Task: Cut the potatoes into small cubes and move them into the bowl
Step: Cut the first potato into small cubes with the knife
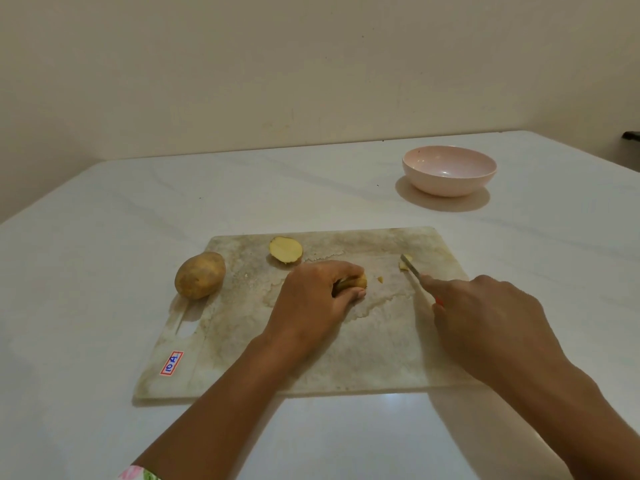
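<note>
ok, left hand [311,296] rests on the cutting board [346,358], fingers [343,268] curled over a potato piece [358,281], thumb on its near side, pinning it to the board. right hand [485,317] grips a knife [411,267] by the handle; the handle is mostly hidden under the hand, only a bit of red shows. the blade points away and to the left, its tip touching a small cut chunk [405,262] on the far right part of the board. a tiny crumb [380,279] lies between the held piece and the blade, apart from both. a potato half [286,250] lies near the board's far edge, pale cut face showing, just beyond the left hand. a whole potato [200,275] sits at the board's far left corner, on its edge. the pink bowl [449,169] stands on the desk [104,237] beyond the board to the right, well apart from it. a red and blue sticker [172,363] is at the board's near left corner. a floral sleeve [138,474] shows at the bottom edge
</note>
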